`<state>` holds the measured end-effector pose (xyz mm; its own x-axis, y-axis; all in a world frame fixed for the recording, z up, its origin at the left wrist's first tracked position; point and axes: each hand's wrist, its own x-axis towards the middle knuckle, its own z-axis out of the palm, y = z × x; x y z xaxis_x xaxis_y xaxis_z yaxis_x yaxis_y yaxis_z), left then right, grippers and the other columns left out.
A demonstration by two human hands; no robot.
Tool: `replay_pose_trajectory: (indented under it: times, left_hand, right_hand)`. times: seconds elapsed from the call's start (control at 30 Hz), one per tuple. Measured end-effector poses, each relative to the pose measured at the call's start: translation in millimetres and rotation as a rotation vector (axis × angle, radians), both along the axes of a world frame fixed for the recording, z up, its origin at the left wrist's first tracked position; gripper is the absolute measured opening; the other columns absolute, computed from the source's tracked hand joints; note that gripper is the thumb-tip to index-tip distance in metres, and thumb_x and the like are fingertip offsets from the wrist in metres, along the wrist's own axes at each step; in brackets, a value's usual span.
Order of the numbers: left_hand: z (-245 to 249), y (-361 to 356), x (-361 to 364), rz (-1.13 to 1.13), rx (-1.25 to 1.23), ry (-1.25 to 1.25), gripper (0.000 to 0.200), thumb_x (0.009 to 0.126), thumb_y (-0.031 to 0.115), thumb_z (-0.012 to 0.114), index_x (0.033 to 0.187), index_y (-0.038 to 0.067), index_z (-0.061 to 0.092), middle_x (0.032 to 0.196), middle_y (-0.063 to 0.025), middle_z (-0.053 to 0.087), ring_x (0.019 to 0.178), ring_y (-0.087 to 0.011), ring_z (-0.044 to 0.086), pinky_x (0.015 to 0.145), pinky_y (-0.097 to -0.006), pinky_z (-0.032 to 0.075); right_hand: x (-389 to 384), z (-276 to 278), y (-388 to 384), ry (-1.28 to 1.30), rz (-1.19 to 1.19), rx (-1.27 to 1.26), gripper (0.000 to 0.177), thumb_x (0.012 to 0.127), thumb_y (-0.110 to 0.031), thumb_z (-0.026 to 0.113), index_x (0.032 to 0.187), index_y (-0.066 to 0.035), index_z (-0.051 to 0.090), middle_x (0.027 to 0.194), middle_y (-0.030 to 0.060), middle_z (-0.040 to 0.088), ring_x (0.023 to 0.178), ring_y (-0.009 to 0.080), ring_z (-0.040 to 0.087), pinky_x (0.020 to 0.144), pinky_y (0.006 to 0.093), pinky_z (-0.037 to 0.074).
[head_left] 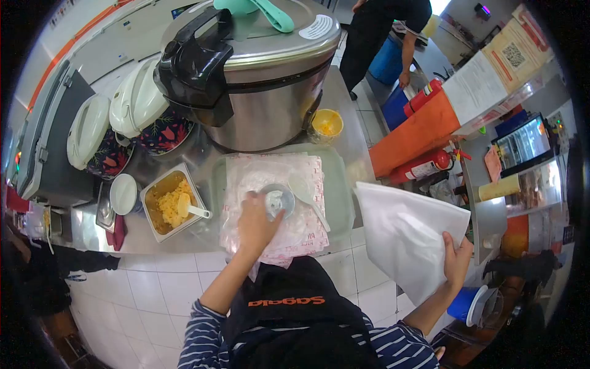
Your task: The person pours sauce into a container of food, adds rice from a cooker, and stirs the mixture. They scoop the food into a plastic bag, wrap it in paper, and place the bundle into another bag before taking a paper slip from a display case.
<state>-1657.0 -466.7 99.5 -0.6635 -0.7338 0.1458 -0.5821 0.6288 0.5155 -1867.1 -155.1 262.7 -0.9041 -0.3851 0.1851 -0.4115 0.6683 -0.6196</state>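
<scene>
My left hand [257,222] is on a small clear round container [278,202] with something white inside, its fingers curled at the rim. Under the container lies a stack of printed wrapping papers [246,173] on a pale green tray [339,184]. A white spoon [310,200] rests on the papers, just right of the container. Off the tray to the right, my right hand [456,258] grips the edge of a white sheet or packet of paper [409,237], which hangs over the floor.
A large steel cooker [264,111] stands behind the tray. Metal pan [161,229] with yellow food and a white scoop [193,209] sits left. Yellow cup [326,126], patterned pots [109,150] and white bowl [125,194] are nearby. Another person [375,37] stands beyond the counter.
</scene>
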Motion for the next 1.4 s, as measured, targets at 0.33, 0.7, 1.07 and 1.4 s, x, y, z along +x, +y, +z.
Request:
replay_pose_trajectory:
  times: [0.33, 0.7, 1.07, 1.4]
  left_hand:
    - [-49.8, 29.6, -50.4, -0.272, -0.394, -0.457, 0.048, 0.076, 0.015, 0.053, 0.121, 0.007, 0.04, 0.08, -0.0079, 0.053, 0.065, -0.0224, 0.057, 0.047, -0.0288, 0.05]
    - [-61.1, 1.8, -72.9, -0.45, -0.387, -0.259, 0.033, 0.074, 0.01, 0.051, 0.107, 0.004, 0.051, 0.077, -0.0078, 0.055, 0.063, -0.0207, 0.06, 0.047, -0.0281, 0.049]
    - [-69.0, 54.5, -160.3, -0.703, -0.417, -0.086, 0.031, 0.075, 0.01, 0.05, 0.106, 0.008, 0.05, 0.08, -0.0073, 0.054, 0.07, -0.0215, 0.059, 0.049, -0.0289, 0.05]
    - [-67.1, 32.4, -140.0, -0.773, -0.543, -0.069, 0.03, 0.076, 0.015, 0.05, 0.104, 0.007, 0.053, 0.076, -0.0033, 0.054, 0.072, -0.0177, 0.056, 0.046, -0.0258, 0.049]
  right_hand:
    - [-17.0, -39.8, -19.2, -0.009, -0.06, -0.101, 0.024, 0.081, -0.014, 0.059, 0.09, 0.009, 0.058, 0.082, 0.0163, 0.063, 0.074, 0.0217, 0.059, 0.071, 0.0312, 0.044]
    - [-24.8, -70.0, 18.8, 0.021, -0.14, -0.069, 0.025, 0.08, -0.014, 0.06, 0.09, 0.009, 0.059, 0.082, 0.0186, 0.063, 0.073, 0.0226, 0.061, 0.07, 0.0315, 0.044]
    - [-25.8, -64.4, 25.9, -0.04, -0.181, -0.156, 0.025, 0.081, -0.014, 0.059, 0.091, 0.009, 0.059, 0.083, 0.0169, 0.063, 0.075, 0.0193, 0.059, 0.07, 0.03, 0.044]
    - [-22.6, -60.6, 26.2, -0.025, -0.2, -0.101, 0.025, 0.08, -0.014, 0.06, 0.09, 0.01, 0.059, 0.082, 0.0167, 0.064, 0.074, 0.0192, 0.06, 0.07, 0.03, 0.045]
